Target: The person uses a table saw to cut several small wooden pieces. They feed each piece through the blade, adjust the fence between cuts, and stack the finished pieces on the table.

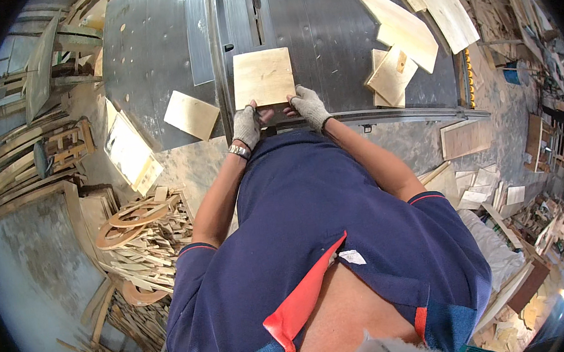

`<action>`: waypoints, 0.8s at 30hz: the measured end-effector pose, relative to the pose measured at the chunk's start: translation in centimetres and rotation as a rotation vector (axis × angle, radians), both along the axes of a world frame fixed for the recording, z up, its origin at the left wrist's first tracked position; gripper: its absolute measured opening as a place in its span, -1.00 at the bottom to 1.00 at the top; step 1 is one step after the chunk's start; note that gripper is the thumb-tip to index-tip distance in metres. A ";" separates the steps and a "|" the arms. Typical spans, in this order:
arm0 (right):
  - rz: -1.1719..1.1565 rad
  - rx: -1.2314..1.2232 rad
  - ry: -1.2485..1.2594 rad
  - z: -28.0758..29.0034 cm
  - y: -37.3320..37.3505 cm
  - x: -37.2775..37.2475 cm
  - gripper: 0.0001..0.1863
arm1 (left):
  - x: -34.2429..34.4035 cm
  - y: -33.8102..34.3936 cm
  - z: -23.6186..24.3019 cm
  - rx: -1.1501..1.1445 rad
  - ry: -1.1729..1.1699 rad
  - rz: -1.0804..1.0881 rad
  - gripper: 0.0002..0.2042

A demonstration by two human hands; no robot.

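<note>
A square pale wooden board point(262, 76) lies in front of me on a dark metal saw table point(143, 47), just right of a metal rail. My left hand point(248, 120), in a grey glove with bare fingertips and a watch at the wrist, grips the board's near left corner with the thumb on top. My right hand point(307, 108), gloved alike, holds its near right corner. A smaller board point(191, 115) lies to the left. At the right are overlapping boards point(394, 75) and a larger angled piece point(400, 28).
Long boards point(449, 22) rest at the table's back right. More panels point(130, 147) lean at the left edge. Piles of offcuts and wooden rings point(141, 238) lie low left; stacked timber point(29, 156) stands farther left. More scrap wood point(477, 188) and pale sacking point(490, 251) are at the right.
</note>
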State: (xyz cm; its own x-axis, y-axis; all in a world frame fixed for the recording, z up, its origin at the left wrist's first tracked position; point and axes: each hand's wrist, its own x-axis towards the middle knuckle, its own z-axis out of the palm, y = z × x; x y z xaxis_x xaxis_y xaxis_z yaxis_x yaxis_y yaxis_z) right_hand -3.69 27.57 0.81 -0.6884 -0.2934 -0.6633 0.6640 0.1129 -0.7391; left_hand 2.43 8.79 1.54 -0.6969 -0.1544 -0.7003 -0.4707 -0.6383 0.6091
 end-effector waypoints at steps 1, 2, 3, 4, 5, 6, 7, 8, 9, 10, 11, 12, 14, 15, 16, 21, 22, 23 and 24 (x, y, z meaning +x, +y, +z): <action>-0.022 0.007 0.001 -0.1 -0.1 0.1 -0.84 | 0.4 -0.4 -0.1 0.042 -0.111 -0.104 -0.73; 0.058 0.070 0.057 -0.2 -0.1 0.1 -0.75 | 0.7 -0.7 -0.2 0.077 -0.241 -0.199 -0.72; 0.135 0.133 0.113 -0.2 -0.2 -0.1 -0.65 | 0.7 -0.9 -0.2 0.050 -0.316 -0.341 -0.72; 0.208 0.217 0.152 -0.2 -0.3 -0.3 -0.55 | 0.7 -1.0 -0.2 0.006 -0.225 -0.432 -0.71; 0.331 0.379 0.277 -0.2 -0.4 -0.4 -0.46 | 0.8 -1.0 0.0 -0.059 -0.160 -0.511 -0.71; 0.454 0.558 0.383 -0.2 -0.5 -0.5 -0.36 | 0.9 -1.1 0.3 -0.120 -0.123 -0.586 -0.70; 0.567 0.724 0.514 -0.3 -0.7 -0.6 -0.26 | 0.9 -0.9 0.6 -0.629 -0.068 -0.799 -0.71; 0.600 0.732 0.485 -0.5 -0.9 -0.5 -0.19 | 1.0 -0.8 1.0 -0.903 0.031 -0.848 -0.71; 0.621 0.729 0.476 -0.7 -0.9 -0.4 -0.13 | 1.1 -0.8 1.4 -1.179 0.146 -0.891 -0.71; 0.640 0.734 0.464 -0.9 -0.9 -0.3 -0.07 | 1.2 -0.8 1.8 -1.437 0.234 -0.951 -0.70; 0.598 0.713 0.468 -1.3 -0.9 -0.2 -0.15 | 0.9 -0.9 2.1 -1.489 0.201 -0.992 -0.67; 0.573 0.661 0.487 -1.7 -0.8 -0.1 -0.16 | 0.8 -1.1 2.3 -1.576 0.233 -1.002 -0.65; 0.533 0.566 0.495 -2.4 -0.3 0.1 -0.16 | 0.6 -1.6 2.2 -1.750 0.307 -1.004 -0.62; 0.537 0.533 0.528 -2.8 -0.1 -0.1 -0.17 | 0.2 -2.1 1.8 -1.690 0.247 -1.085 -0.47; 0.550 0.509 0.536 -3.2 0.0 -0.4 -0.18 | 0.0 -2.5 1.3 -1.786 0.262 -1.085 -0.41; 0.553 0.479 0.571 -4.1 0.7 -0.9 -0.21 | -2.5 -4.4 -3.0 -2.059 0.339 -1.177 -0.35; 0.588 0.464 0.568 -4.1 0.8 -1.1 -0.20 | -2.9 -4.7 -3.7 -2.061 0.330 -1.226 -0.39; 0.623 0.449 0.566 -4.2 1.0 -1.6 -0.19 | -3.3 -5.1 -4.3 -2.089 0.363 -1.232 -0.45; 0.609 0.439 0.584 -4.2 1.3 -2.0 -0.18 | -3.7 -5.2 -4.8 -2.152 0.400 -1.203 -0.45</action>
State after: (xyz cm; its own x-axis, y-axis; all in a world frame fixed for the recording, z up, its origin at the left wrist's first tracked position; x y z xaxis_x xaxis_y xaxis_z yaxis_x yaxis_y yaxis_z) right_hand -5.71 28.86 -3.35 -0.7568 -0.5176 -0.3992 -0.0615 0.6644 -0.7448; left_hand -1.27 3.54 -3.29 -0.9706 0.2257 -0.0843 0.2347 0.9646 -0.1201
